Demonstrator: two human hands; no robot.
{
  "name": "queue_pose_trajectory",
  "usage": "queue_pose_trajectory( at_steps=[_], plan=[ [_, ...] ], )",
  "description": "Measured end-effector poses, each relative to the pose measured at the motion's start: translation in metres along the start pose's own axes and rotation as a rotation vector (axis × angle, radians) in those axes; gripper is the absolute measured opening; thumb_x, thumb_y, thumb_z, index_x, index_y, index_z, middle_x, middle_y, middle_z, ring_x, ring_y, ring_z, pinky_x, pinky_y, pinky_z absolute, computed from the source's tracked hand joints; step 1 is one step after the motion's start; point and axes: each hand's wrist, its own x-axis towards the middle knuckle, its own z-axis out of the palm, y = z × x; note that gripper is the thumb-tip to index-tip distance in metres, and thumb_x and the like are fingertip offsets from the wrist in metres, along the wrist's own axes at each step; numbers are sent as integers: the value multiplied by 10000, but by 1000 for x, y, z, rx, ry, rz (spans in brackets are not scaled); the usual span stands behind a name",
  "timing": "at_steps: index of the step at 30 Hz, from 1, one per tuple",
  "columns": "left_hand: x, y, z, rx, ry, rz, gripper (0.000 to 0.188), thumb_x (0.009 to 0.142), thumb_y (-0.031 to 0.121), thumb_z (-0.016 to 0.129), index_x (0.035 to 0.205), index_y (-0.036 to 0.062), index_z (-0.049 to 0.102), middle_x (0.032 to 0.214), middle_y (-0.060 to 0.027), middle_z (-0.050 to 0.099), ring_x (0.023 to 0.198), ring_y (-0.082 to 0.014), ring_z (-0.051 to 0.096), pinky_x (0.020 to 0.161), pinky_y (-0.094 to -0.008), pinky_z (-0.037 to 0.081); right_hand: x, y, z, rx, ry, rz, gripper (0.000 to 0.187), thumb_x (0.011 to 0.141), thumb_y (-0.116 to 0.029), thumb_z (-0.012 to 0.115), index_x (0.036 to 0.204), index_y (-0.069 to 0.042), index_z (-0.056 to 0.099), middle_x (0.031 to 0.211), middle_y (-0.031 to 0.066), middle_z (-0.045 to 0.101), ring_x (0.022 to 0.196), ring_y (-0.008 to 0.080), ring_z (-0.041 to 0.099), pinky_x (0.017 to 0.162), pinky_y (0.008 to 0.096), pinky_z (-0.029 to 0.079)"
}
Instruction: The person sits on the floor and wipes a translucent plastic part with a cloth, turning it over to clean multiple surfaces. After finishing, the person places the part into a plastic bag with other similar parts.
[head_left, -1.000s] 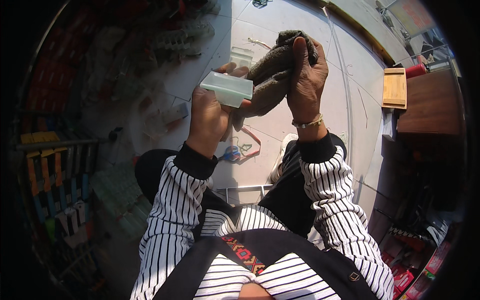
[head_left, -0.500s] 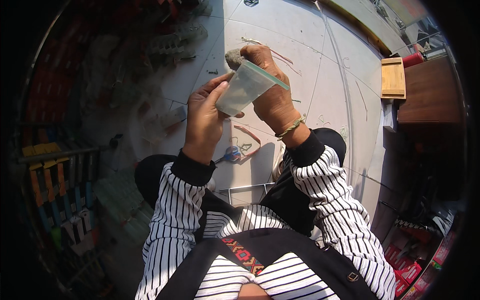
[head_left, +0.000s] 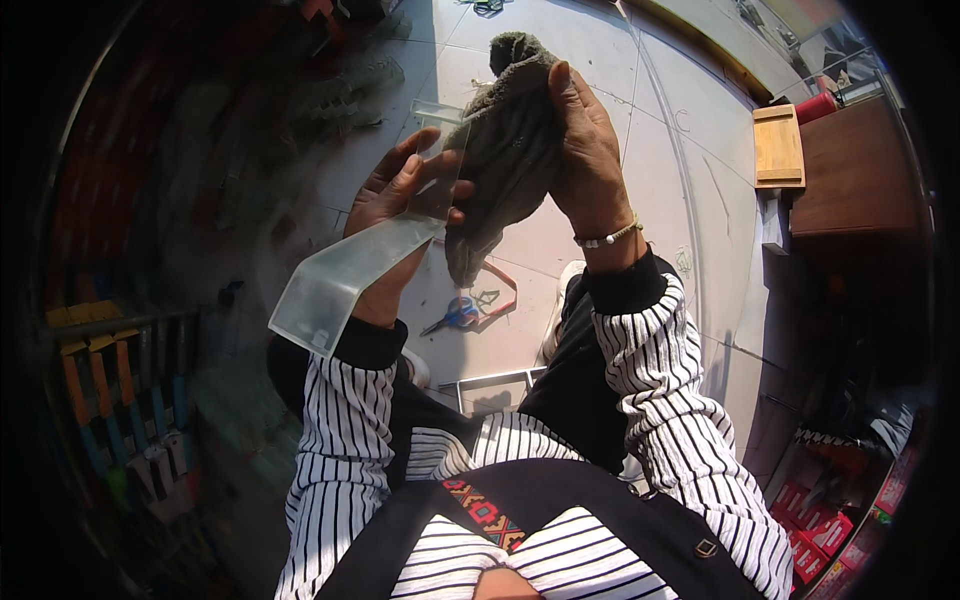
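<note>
A bent, translucent plastic holder [head_left: 350, 275] is gripped between the thumb and fingers of my left hand [head_left: 385, 205]. Its wide end angles down over my left wrist, and its clear upper part stands against a grey cloth [head_left: 510, 145]. The cloth hangs from my right hand [head_left: 592, 165], whose thumb points up along its edge while its fingers are mostly hidden behind it. Below the hands, blue-handled scissors [head_left: 461, 313] lie on the floor beside a reddish strip [head_left: 515, 290].
Several clear plastic pieces [head_left: 345, 95] lie at the upper left. A rack of tools with coloured handles [head_left: 115, 370] stands at the left. On the right are a small wooden board [head_left: 778, 147], a brown cabinet [head_left: 850, 170] and red boxes [head_left: 815, 545]. Tiled floor [head_left: 560, 240] spreads ahead.
The plastic holder has been turned, so its wide end now points down to the left. The cloth, bunched behind it before, has opened out and hangs long from my right hand, which has moved right.
</note>
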Motion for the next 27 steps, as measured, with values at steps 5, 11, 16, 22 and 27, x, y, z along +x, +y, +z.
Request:
queue_pose_trajectory(
  at_steps=[5, 11, 16, 22, 27],
  plan=[
    [3, 7, -5, 295, 22, 148, 352, 958, 206, 522, 1289, 86, 499, 1307, -215, 480, 851, -230, 654, 627, -290, 592, 0, -8, 8, -32, 212, 232, 431, 963, -350, 511, 1188, 17, 525, 1059, 102, 637, 930, 167, 632, 803, 278, 530],
    [3, 5, -11, 65, -31, 42, 367, 951, 209, 534, 1276, 40, 509, 1277, -221, 515, 909, -240, 641, 681, -305, 574, 7, -32, -18, 204, 35, 2, 644, 964, -521, 345, 1333, 5, 396, 1255, 203, 538, 1146, 316, 546, 976, 465, 459],
    [8, 8, -16, -18, 139, 87, 375, 969, 219, 500, 1299, 41, 495, 1274, -167, 543, 1021, -220, 607, 783, -335, 553, -6, 14, -15, 189, 391, 592, 280, 955, -197, 511, 1157, -7, 554, 1035, 100, 625, 916, 230, 619, 841, 396, 522],
    [3, 6, -19, -80, -79, 87, 385, 971, 236, 494, 1319, 72, 476, 1265, -176, 543, 1030, -261, 610, 813, -361, 561, -6, -2, -33, -533, 173, 116, 333, 951, -247, 537, 1060, 66, 571, 987, 138, 659, 889, 168, 634, 754, 273, 523],
    [4, 5, -11, -23, -116, 77, 361, 956, 240, 520, 1277, 76, 522, 1252, -181, 532, 1049, -310, 597, 792, -417, 586, 4, -28, -29, -739, 221, 89, 406, 918, -270, 615, 1124, 70, 534, 990, 128, 649, 845, 129, 624, 726, 237, 524]
  ],
)
